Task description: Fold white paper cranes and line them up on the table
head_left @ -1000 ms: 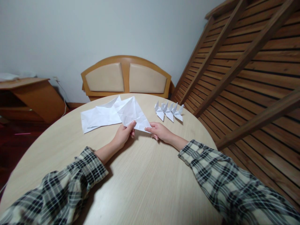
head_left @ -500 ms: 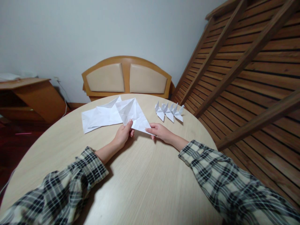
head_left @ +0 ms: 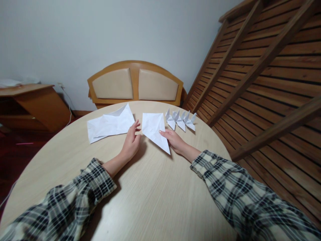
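Observation:
A folded sheet of white paper, pointed at its lower end, is pinched along its right edge by my right hand, thumb on top. My left hand is open just left of that sheet, fingers stretched out and apart from it. Beyond the left fingertips lie more creased white papers, overlapping on the table. To the right of the held sheet stand several small white origami cranes close together in a row.
The round pale wooden table is under both hands. A headboard with two beige panels stands behind it. Slatted wooden boards lean along the right. A wooden desk is at the far left.
My left hand has let go of the folded paper and opened. My right hand keeps hold of the paper, which has turned and now shows a squarer top with a point towards me.

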`<state>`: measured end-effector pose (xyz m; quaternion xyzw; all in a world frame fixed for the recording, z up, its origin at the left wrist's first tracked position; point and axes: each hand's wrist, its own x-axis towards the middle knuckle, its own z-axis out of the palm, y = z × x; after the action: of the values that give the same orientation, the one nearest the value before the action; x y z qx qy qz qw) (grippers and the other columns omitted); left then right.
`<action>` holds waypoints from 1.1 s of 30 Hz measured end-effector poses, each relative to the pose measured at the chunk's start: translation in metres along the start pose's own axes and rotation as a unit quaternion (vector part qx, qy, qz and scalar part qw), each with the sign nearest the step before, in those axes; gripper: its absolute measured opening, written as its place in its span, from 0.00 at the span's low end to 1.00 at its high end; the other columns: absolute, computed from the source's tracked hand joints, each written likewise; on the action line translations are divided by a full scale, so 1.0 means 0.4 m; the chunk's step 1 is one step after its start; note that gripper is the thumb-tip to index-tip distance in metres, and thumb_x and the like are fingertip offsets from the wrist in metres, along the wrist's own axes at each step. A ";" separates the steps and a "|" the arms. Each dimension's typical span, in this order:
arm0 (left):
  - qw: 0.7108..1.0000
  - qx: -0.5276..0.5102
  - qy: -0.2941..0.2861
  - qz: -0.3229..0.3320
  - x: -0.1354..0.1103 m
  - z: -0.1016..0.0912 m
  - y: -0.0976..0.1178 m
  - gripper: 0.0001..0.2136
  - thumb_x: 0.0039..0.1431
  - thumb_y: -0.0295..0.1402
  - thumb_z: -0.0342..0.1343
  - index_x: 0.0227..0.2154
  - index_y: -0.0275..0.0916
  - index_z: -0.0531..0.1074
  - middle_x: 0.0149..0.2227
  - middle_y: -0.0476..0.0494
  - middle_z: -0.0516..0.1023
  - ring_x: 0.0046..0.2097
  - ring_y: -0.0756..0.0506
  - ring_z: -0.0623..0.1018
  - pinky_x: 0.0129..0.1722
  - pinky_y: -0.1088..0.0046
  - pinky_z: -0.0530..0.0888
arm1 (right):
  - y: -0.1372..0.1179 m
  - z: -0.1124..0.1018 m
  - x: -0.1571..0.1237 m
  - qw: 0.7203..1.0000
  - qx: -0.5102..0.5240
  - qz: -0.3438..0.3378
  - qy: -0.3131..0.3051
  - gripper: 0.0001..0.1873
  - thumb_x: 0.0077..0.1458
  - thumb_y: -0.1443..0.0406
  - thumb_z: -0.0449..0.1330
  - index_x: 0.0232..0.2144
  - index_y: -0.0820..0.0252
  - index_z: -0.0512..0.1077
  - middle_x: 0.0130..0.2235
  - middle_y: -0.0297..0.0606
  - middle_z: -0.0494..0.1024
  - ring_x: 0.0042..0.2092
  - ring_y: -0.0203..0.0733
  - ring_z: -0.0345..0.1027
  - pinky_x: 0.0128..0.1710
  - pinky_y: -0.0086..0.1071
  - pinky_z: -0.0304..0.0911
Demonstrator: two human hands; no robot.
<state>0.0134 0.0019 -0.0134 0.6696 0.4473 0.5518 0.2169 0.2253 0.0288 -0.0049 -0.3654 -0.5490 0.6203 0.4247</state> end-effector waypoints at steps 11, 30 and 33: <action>0.910 0.347 -0.090 0.208 -0.013 -0.008 0.029 0.33 0.53 0.21 0.58 0.62 0.46 0.63 0.70 0.38 0.52 0.69 0.31 0.54 0.65 0.45 0.55 | -0.007 0.009 -0.002 0.998 -0.002 0.028 -0.051 0.17 0.51 0.55 0.68 0.35 0.63 0.75 0.35 0.40 0.79 0.35 0.38 0.70 0.35 0.32 0.64; 0.997 -0.053 0.006 -0.058 -0.004 0.012 0.007 0.22 0.66 0.49 0.46 0.45 0.35 0.73 0.50 0.35 0.78 0.53 0.39 0.75 0.55 0.62 0.71 | 0.001 0.003 -0.002 0.996 -0.033 0.023 -0.082 0.18 0.55 0.53 0.65 0.37 0.60 0.69 0.23 0.29 0.73 0.22 0.32 0.66 0.21 0.25 0.62; 0.974 -0.167 0.019 -0.151 -0.006 0.021 -0.005 0.23 0.59 0.54 0.53 0.40 0.36 0.71 0.44 0.36 0.79 0.45 0.40 0.78 0.45 0.65 0.75 | 0.005 0.000 0.000 0.997 -0.033 0.020 -0.065 0.17 0.54 0.56 0.65 0.38 0.60 0.67 0.25 0.29 0.74 0.23 0.31 0.67 0.21 0.25 0.63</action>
<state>0.0206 0.0025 -0.0187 0.5381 0.4487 0.5920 0.3983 0.2250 0.0287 -0.0069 -0.3491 -0.5883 0.6326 0.3631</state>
